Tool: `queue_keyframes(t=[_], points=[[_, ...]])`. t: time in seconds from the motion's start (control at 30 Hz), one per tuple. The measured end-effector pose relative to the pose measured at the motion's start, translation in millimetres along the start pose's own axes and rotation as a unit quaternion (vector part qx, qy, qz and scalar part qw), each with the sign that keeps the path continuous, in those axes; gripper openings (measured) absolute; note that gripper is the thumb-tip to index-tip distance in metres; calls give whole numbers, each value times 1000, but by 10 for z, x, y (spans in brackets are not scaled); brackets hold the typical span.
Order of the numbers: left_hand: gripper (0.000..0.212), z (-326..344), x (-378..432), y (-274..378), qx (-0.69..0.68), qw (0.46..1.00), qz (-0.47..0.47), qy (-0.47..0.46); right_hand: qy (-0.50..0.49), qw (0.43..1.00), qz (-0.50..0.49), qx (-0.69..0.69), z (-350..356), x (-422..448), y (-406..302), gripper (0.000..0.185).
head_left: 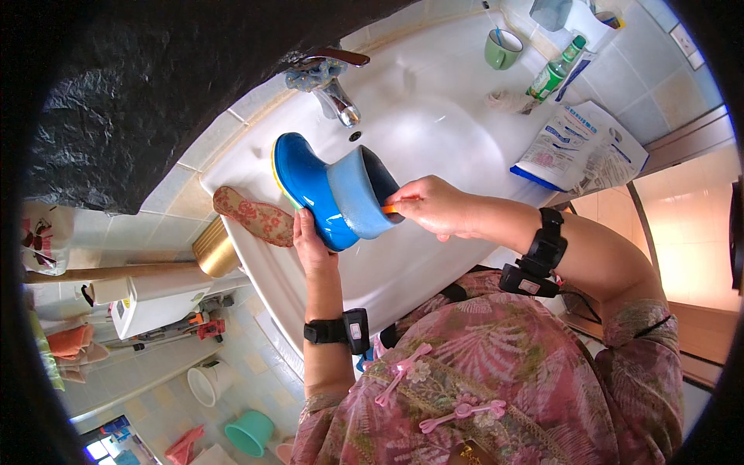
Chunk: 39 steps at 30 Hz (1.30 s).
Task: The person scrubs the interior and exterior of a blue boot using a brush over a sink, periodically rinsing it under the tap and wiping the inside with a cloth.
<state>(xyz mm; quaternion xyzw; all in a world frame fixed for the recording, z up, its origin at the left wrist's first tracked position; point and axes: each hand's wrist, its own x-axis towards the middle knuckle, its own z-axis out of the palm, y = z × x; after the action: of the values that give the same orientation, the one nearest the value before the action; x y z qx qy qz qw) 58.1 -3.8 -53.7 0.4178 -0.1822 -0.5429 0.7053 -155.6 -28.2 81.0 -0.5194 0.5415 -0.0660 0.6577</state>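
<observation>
A glossy blue rubber boot (314, 189) with a pale blue cuff is held tilted over the white washbasin (465, 139), its opening turned to the right. My left hand (314, 244) grips the boot by its sole near the heel. At the opening, my right hand (430, 206) holds a thin orange handle (388, 209) whose far end is hidden inside the boot. On the basin's left rim, a red-patterned insole (253, 216) lies beside my left hand. The chrome faucet (340, 104) stands behind the boot, a blue scrunchie around its body.
Along the basin's right side are a green mug (503, 51), a green bottle (555, 70), a crumpled cloth (511, 102) and a white plastic package (572, 148). A gold bin (215, 250) stands left of the basin. Buckets, including a green one (250, 433), stand on the floor.
</observation>
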Motion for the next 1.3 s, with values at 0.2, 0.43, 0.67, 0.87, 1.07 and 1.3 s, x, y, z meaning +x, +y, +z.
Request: queue_keyframes(t=[0.2, 0.43, 0.67, 0.87, 1.07, 1.3], points=[[42, 70, -141, -10, -72, 994, -73, -23, -11, 995, -47, 83, 33, -60, 118, 32], [48, 201, -229, -218, -113, 985, -121, -46, 39, 975, -67, 208, 47, 189, 99, 29], [50, 46, -75, -56, -81, 987, -134, -26, -95, 991, -66, -63, -179, -243, 141, 25], [50, 417, -241, -143, -75, 982, -173, -4, 148, 852, -397, -309, -104, 257, 257, 24], [50, 473, -268, -239, 8, 994, -102, 28, 211, 684, -305, -628, -254, 361, 272, 18], [52, 300, -275, -153, -39, 996, -59, 52, -43, 952, -191, -235, -283, 53, 155, 14]])
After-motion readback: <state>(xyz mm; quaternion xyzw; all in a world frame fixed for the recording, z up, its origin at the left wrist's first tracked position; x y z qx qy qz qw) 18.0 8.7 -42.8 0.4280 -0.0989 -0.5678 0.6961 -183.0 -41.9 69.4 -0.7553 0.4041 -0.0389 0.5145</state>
